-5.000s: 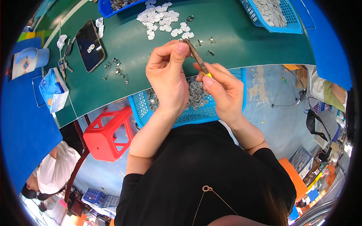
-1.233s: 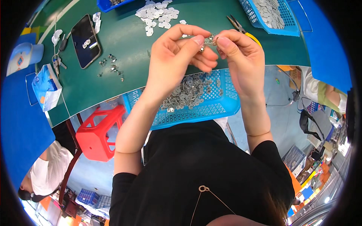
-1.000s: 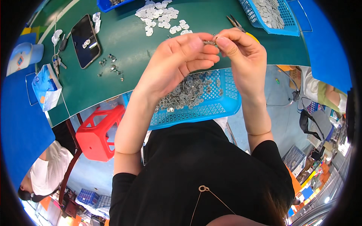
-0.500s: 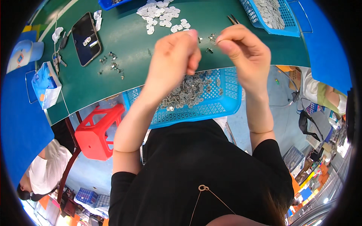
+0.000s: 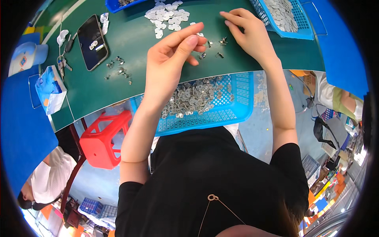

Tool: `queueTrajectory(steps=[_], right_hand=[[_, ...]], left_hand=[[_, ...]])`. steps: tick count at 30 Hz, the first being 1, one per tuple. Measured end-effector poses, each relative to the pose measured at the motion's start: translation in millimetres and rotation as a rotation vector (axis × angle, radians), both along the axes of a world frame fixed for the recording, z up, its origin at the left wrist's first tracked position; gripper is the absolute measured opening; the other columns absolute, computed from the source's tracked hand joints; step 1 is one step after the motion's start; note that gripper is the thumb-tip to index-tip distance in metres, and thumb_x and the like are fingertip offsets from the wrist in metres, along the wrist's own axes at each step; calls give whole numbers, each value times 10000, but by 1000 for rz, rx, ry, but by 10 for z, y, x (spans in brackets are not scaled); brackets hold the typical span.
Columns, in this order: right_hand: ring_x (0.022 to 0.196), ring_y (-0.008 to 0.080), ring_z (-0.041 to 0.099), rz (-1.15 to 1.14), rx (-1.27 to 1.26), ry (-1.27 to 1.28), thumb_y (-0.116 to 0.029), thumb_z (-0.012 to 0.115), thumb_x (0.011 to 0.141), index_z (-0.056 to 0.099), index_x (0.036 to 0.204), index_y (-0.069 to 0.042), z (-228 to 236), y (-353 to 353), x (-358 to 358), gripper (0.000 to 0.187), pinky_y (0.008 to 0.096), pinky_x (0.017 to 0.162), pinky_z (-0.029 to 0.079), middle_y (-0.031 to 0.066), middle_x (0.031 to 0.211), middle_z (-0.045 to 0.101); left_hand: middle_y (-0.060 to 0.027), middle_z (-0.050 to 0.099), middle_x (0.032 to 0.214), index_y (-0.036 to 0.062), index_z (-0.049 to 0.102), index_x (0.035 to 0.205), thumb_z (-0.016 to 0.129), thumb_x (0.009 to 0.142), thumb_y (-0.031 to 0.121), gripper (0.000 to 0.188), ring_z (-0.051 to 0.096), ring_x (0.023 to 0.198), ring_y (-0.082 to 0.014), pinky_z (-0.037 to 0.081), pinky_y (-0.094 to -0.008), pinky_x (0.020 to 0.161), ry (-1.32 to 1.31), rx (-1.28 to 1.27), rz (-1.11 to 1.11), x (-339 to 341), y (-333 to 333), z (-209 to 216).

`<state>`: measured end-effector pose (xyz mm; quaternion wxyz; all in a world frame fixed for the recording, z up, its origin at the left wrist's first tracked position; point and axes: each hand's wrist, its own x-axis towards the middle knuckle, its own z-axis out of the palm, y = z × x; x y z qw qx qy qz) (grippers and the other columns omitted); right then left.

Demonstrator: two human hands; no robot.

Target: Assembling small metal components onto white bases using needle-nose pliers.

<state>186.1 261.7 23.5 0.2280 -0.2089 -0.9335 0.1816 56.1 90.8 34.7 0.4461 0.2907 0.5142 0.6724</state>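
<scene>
Left hand (image 5: 170,59) loosely open, grasping nothing visible; right hand (image 5: 248,32) open, reaching over small metal clips (image 5: 217,43) on green table (image 5: 130,79). Likely between pieces, fetching next part. Next calls for fine pinch on one clip.

This is a small-parts assembly workshop. A green worktop (image 5: 130,43) runs under the hands, strewn with loose little metal pieces (image 5: 118,69) to the left of the left hand (image 5: 169,59). A heap of flat white parts (image 5: 166,14) lies beyond it. Below the grip, a blue plastic basket (image 5: 233,106) holds grey metal stampings, and another blue basket (image 5: 292,23) sits right of the right hand (image 5: 248,31). A red plastic stool (image 5: 104,140) stands below the worktop, and another seated person (image 5: 47,177) shares the line.
</scene>
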Motion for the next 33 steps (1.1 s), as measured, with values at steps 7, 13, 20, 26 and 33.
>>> queueTrajectory(steps=[7, 13, 20, 26, 33], right_hand=[[785, 182, 596, -179, -173, 209, -92, 632, 808, 657, 1012, -53, 41, -253, 417, 209, 251, 704, 463, 73, 962, 622], [1066, 248, 481, -557, 355, -203, -280, 621, 830, 579, 1160, -73, -207, -364, 721, 391, 339, 896, 363, 108, 1146, 548], [989, 281, 524, -550, 307, -256, -242, 563, 859, 559, 1138, -48, -277, -246, 754, 340, 358, 815, 419, 128, 1076, 548], [684, 174, 554, -551, -409, 175, -176, 502, 892, 560, 1068, -8, -41, -208, 833, 250, 277, 632, 442, 94, 867, 607], [654, 43, 482, -173, -832, 299, -140, 500, 894, 587, 1062, 26, 171, -1039, 577, 252, 171, 536, 356, 59, 851, 613]], left_hand=[[-92, 664, 932, 23, 581, 1122, 636, 834, 98, 303, 634, 851, -137, 491, -219, 630, 57, -7, 125, 60, -49, 55], [-109, 664, 960, 20, 616, 1073, 631, 840, 123, 255, 637, 877, -152, 493, -229, 640, -86, 12, 82, 85, -32, 54], [-129, 672, 924, 0, 604, 1012, 622, 852, 153, 223, 645, 851, -161, 485, -241, 655, -90, -1, 115, 75, -38, 25], [-125, 670, 909, 1, 596, 977, 622, 854, 156, 199, 646, 832, -156, 502, -234, 643, -206, -26, 109, 96, -30, 44], [-85, 657, 879, 7, 622, 995, 632, 845, 147, 205, 646, 818, -166, 494, -221, 582, -130, -35, 120, 164, -2, 61]])
